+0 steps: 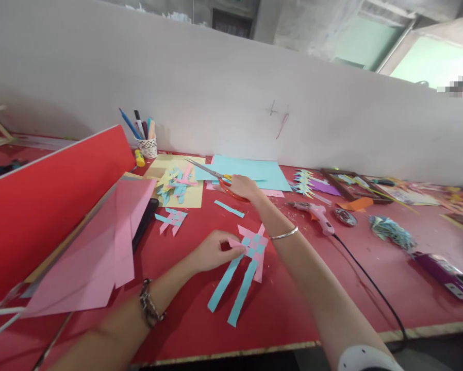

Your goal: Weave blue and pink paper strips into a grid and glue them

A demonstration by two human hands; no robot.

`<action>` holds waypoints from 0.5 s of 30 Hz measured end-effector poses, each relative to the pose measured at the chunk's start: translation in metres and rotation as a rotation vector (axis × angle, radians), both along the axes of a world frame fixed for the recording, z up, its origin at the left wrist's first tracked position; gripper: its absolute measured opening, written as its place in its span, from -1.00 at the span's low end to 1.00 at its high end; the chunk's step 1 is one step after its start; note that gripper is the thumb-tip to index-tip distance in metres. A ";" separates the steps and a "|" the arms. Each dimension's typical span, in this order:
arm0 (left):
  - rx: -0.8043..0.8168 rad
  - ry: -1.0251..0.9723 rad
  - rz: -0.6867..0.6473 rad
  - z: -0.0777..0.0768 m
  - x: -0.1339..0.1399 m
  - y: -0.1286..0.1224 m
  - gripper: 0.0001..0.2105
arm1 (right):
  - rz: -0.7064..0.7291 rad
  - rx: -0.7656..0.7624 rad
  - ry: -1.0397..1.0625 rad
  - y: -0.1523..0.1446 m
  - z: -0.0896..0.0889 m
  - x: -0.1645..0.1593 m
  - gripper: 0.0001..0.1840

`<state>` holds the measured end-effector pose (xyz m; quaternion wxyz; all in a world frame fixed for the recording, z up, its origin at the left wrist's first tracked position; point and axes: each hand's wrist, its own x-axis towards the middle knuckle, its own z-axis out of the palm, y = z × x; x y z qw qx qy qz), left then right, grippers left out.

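My left hand (216,251) is closed, thumb on top, on the left edge of a woven paper piece (254,248) of pink and light blue strips. Two long blue tails from it run toward the table's front edge. Farther back, my right hand (247,186) has its fingers around the orange-red handles of a pair of scissors (206,169), whose blades point up and left. Part of the grip is hidden by the hand. A loose blue strip (229,208) lies between my hands. To the left rests a smaller woven piece (174,219).
Folded paper bits lie on a yellow sheet (195,200); blue sheets (254,167) are beside it. A pen cup (148,148) stands by the wall. Pink paper (88,257) leans at left near a red board (61,180). On the right are a corded glue gun (316,214) and purple power strip (444,275).
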<state>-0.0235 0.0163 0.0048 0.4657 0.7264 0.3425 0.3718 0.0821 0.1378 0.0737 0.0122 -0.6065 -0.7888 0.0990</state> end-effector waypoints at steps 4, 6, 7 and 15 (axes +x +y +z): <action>-0.030 -0.024 0.000 0.000 0.000 0.000 -0.75 | 0.050 -0.074 0.072 0.002 0.001 -0.005 -0.33; -0.050 -0.038 0.001 0.001 -0.001 0.000 -0.76 | 0.081 -0.086 0.120 0.001 0.006 -0.009 -0.38; -0.059 -0.045 0.002 0.001 -0.001 0.000 -0.76 | 0.093 -0.087 0.141 0.000 0.009 -0.011 -0.39; -0.115 -0.096 0.049 0.006 -0.001 0.001 -0.74 | 0.125 -0.058 0.436 -0.008 0.026 -0.016 -0.41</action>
